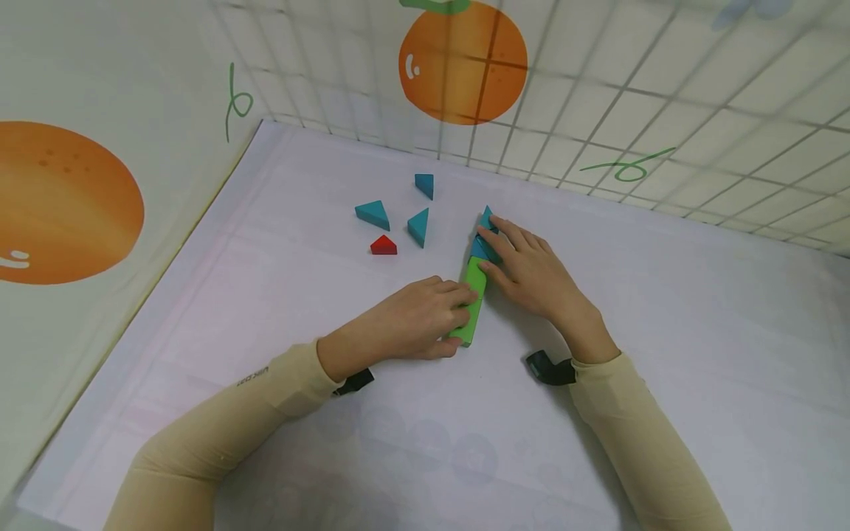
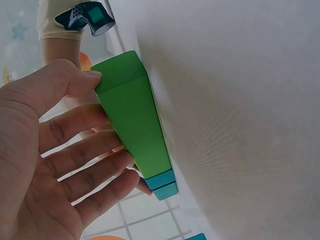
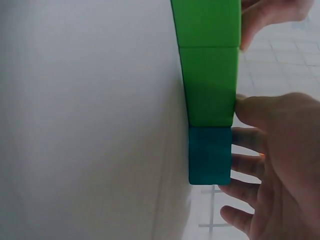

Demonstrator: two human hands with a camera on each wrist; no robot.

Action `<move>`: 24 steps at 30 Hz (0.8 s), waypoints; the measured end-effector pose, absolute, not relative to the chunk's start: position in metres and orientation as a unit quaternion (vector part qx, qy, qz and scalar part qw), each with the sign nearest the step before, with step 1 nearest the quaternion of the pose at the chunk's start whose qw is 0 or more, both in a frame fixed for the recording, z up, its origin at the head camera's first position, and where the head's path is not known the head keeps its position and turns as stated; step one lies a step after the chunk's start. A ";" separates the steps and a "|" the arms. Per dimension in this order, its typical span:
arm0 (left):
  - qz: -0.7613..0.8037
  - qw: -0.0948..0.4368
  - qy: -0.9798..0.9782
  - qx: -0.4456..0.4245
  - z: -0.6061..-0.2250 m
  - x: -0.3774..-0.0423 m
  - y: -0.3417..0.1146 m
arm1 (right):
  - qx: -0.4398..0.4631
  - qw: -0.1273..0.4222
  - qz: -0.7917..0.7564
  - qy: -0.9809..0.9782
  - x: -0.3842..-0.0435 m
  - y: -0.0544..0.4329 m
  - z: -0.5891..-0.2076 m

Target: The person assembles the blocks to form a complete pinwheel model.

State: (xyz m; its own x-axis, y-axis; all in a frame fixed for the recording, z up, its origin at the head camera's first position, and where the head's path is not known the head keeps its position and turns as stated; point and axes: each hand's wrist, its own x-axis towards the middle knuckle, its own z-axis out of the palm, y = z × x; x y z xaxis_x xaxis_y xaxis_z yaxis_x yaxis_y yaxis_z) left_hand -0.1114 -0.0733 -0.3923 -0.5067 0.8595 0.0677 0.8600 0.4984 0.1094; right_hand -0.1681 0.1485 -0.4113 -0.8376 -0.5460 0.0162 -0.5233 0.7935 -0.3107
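Note:
Two green blocks [image 1: 473, 323] lie end to end on the white sheet, in line with blue triangular blocks [image 1: 487, 217] at their far end. My left hand [image 1: 421, 317] rests its fingertips along the green blocks from the left. In the left wrist view its thumb touches the near end of the green row [image 2: 132, 115], the fingers spread and only slightly bent. From the right, my right hand [image 1: 531, 273] touches the blue blocks with its fingertips. Its thumb lies against the farther green block [image 3: 210, 87] in the right wrist view; the blue block [image 3: 210, 156] abuts that block.
Loose blue triangular blocks [image 1: 374, 214] lie left of the row, with a small red triangular block [image 1: 384, 246] in front of them. A tiled wall [image 1: 564, 110] under a sheet printed with an orange [image 1: 462, 63] rises behind the white surface [image 1: 265, 258].

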 end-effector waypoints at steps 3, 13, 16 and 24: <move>-0.064 0.001 -0.867 -0.495 -0.392 -0.111 -0.073 | -0.283 0.039 -0.156 0.946 -0.168 0.148 -0.411; -0.063 0.010 -0.865 -0.498 -0.392 -0.111 -0.073 | -0.284 0.038 -0.158 0.945 -0.168 0.148 -0.411; -0.066 0.009 -0.864 -0.498 -0.392 -0.111 -0.073 | -0.286 0.036 -0.159 0.944 -0.168 0.148 -0.411; -0.068 0.011 -0.866 -0.496 -0.393 -0.111 -0.073 | -0.292 0.026 -0.160 0.943 -0.168 0.147 -0.411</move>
